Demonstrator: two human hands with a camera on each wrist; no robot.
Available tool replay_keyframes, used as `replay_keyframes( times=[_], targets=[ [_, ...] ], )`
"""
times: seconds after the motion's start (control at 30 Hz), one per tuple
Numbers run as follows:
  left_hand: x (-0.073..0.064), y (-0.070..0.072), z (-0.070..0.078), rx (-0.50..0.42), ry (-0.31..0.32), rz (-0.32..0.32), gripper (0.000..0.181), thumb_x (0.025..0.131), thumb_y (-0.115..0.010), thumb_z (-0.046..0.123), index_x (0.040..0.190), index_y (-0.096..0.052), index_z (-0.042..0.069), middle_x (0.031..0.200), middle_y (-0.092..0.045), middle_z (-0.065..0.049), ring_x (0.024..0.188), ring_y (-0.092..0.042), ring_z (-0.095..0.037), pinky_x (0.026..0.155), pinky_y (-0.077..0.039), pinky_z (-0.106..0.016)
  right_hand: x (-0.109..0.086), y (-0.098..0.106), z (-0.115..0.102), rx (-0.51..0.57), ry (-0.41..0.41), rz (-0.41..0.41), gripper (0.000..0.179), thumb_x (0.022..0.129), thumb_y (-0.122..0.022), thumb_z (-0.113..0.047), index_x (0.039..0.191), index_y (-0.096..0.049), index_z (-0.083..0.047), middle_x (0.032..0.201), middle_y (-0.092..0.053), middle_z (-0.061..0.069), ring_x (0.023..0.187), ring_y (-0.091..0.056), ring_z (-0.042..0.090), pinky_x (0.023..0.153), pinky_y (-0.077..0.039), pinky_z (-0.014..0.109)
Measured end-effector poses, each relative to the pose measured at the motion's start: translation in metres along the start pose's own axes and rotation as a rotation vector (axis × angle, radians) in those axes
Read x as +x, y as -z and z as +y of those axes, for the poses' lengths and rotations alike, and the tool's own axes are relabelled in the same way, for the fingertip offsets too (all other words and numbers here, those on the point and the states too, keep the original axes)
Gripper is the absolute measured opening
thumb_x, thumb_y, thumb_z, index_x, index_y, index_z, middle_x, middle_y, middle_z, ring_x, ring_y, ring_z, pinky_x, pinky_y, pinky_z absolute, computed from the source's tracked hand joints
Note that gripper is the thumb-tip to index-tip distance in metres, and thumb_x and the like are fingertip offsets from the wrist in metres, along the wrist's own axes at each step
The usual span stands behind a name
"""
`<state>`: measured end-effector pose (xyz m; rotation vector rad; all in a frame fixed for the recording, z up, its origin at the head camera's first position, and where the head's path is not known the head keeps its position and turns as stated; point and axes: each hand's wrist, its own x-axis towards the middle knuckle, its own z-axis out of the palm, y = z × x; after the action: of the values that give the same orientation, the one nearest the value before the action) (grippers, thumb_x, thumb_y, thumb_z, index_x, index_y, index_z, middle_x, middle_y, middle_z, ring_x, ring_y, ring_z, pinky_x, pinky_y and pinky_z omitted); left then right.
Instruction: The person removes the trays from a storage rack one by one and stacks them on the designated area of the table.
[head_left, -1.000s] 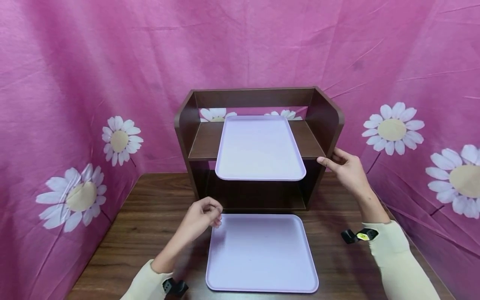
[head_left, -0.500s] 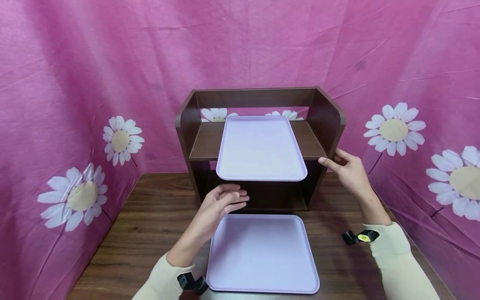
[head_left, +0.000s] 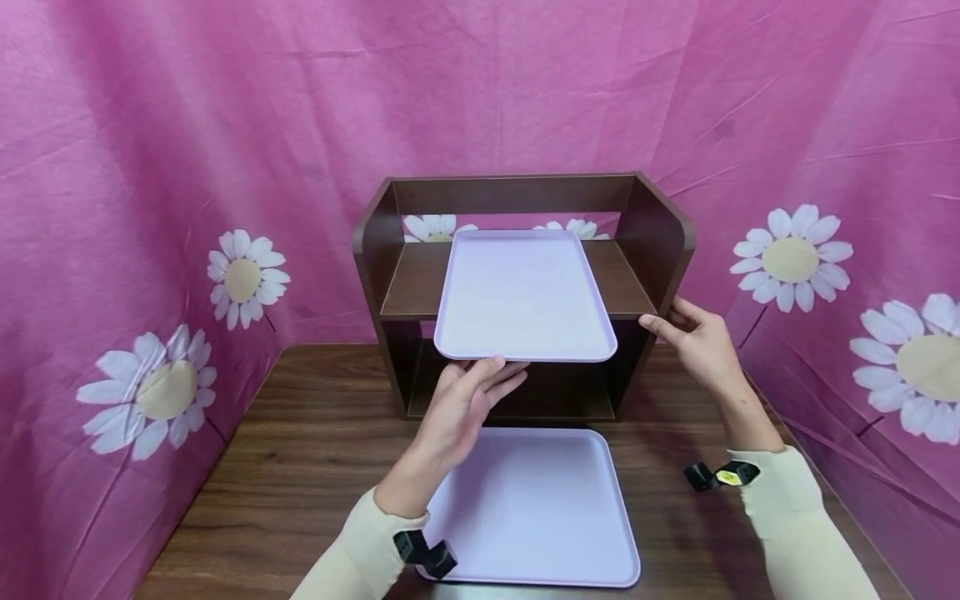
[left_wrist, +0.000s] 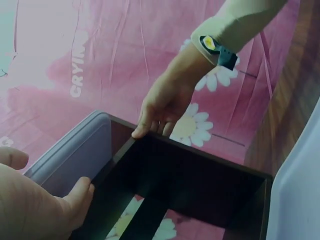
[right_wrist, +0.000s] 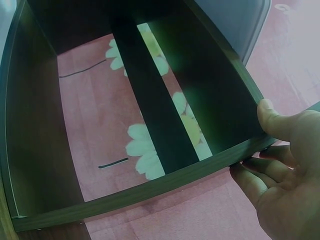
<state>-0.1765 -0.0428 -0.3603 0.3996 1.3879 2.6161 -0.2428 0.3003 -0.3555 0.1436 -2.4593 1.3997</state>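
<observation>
A lavender tray (head_left: 525, 292) lies on the upper level of a dark brown two-tier desk shelf (head_left: 416, 279), its front part jutting out past the shelf's edge. My left hand (head_left: 459, 408) is at the tray's front rim, thumb at the rim and fingers beneath. In the left wrist view, the tray's underside (left_wrist: 80, 155) shows between thumb and fingers. With my right hand (head_left: 697, 342) I grip the front edge of the shelf's right side panel. The right wrist view has the thumb (right_wrist: 272, 120) inside this edge and the other fingers outside.
A second lavender tray (head_left: 540, 508) lies on the wooden table (head_left: 300, 433) in front of the shelf, partly under my left forearm. The lower compartment (head_left: 555, 392) is dark. A pink cloth with daisies (head_left: 525, 92) hangs behind and at both sides.
My left hand has moved up and to the right, from above the near tray's left corner to the upper tray's front rim. My right hand stays on the side panel.
</observation>
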Motion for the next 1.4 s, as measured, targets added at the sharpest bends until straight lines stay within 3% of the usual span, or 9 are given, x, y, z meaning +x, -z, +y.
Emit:
replay_keyframes(
  times=[0.17,0.4,0.57,0.73,1.0,1.07,1.13,1.27,1.4],
  targets=[
    [0.005,-0.012,-0.005,-0.124,-0.031,0.064,0.023,0.102,-0.056,-0.002,0.124,-0.060,0.001,0.111,-0.074,-0.001,0.112,-0.072,-0.018,0.122,-0.045,-0.056,0.001,0.000,0.002,0.000,-0.004,0.005,0.065,0.102,-0.074,-0.034,0.156,-0.051,-0.006,0.143,-0.061,0.030,0.098,-0.058,-0.021,0.080,-0.051,0.001],
    [0.012,-0.021,-0.011,-0.204,-0.074,0.149,0.038,0.098,-0.057,-0.010,0.135,-0.052,-0.002,0.116,-0.070,-0.005,0.105,-0.072,-0.014,0.113,-0.054,-0.053,0.001,-0.001,0.003,0.004,0.004,0.011,0.064,0.102,-0.074,-0.032,0.156,-0.051,-0.006,0.143,-0.061,0.029,0.100,-0.057,-0.022,0.082,-0.050,0.000],
    [0.012,-0.024,-0.014,-0.248,-0.115,0.144,0.043,0.098,-0.056,-0.013,0.139,-0.050,-0.004,0.121,-0.069,-0.008,0.110,-0.072,-0.018,0.110,-0.056,-0.054,0.001,-0.002,0.003,0.025,0.018,0.016,0.062,0.102,-0.074,-0.029,0.155,-0.053,-0.005,0.141,-0.061,0.030,0.098,-0.059,-0.021,0.081,-0.052,0.002],
    [0.011,-0.024,-0.016,-0.286,-0.159,0.167,0.051,0.097,-0.056,-0.015,0.142,-0.043,0.004,0.128,-0.061,-0.008,0.117,-0.068,-0.020,0.110,-0.057,-0.052,0.001,-0.003,0.004,0.028,0.015,0.011,0.062,0.103,-0.073,-0.030,0.156,-0.052,-0.006,0.142,-0.060,0.030,0.097,-0.059,-0.022,0.080,-0.052,0.002],
    [0.011,-0.024,-0.016,-0.299,-0.206,0.230,0.039,0.104,-0.056,-0.005,0.140,-0.045,0.007,0.123,-0.060,-0.006,0.117,-0.070,-0.021,0.111,-0.056,-0.050,-0.001,-0.001,0.000,-0.002,0.003,0.026,0.065,0.102,-0.074,-0.036,0.156,-0.053,-0.007,0.140,-0.063,0.029,0.094,-0.062,-0.020,0.077,-0.054,0.004],
    [0.010,-0.024,-0.016,-0.301,-0.226,0.229,0.039,0.106,-0.056,-0.002,0.143,-0.045,0.005,0.128,-0.061,-0.009,0.126,-0.069,-0.027,0.111,-0.055,-0.053,0.000,-0.002,0.001,-0.007,0.009,0.030,0.064,0.101,-0.074,-0.037,0.155,-0.054,-0.008,0.135,-0.069,0.023,0.092,-0.063,-0.017,0.075,-0.055,0.006],
    [0.009,-0.024,-0.015,-0.298,-0.246,0.227,0.041,0.106,-0.057,0.000,0.145,-0.044,0.004,0.131,-0.061,-0.011,0.130,-0.067,-0.030,0.111,-0.055,-0.055,0.000,-0.003,0.002,-0.005,0.017,0.035,0.063,0.101,-0.075,-0.037,0.153,-0.057,-0.008,0.127,-0.075,0.007,0.090,-0.065,-0.015,0.073,-0.056,0.008],
    [0.007,-0.022,-0.015,-0.288,-0.268,0.235,0.041,0.107,-0.059,0.002,0.145,-0.044,0.002,0.131,-0.062,-0.014,0.129,-0.068,-0.032,0.109,-0.056,-0.055,0.000,-0.003,0.005,0.013,0.023,0.037,0.062,0.100,-0.076,-0.035,0.152,-0.058,-0.008,0.108,-0.070,-0.025,0.087,-0.067,-0.012,0.071,-0.057,0.010],
    [0.006,-0.021,-0.015,-0.282,-0.272,0.227,0.038,0.107,-0.059,0.003,0.143,-0.047,0.000,0.131,-0.063,-0.014,0.127,-0.069,-0.031,0.106,-0.058,-0.056,-0.001,-0.003,0.006,0.018,0.020,0.042,0.062,0.100,-0.076,-0.035,0.153,-0.058,-0.009,0.101,-0.067,-0.033,0.083,-0.068,-0.010,0.068,-0.056,0.012]
  ],
)
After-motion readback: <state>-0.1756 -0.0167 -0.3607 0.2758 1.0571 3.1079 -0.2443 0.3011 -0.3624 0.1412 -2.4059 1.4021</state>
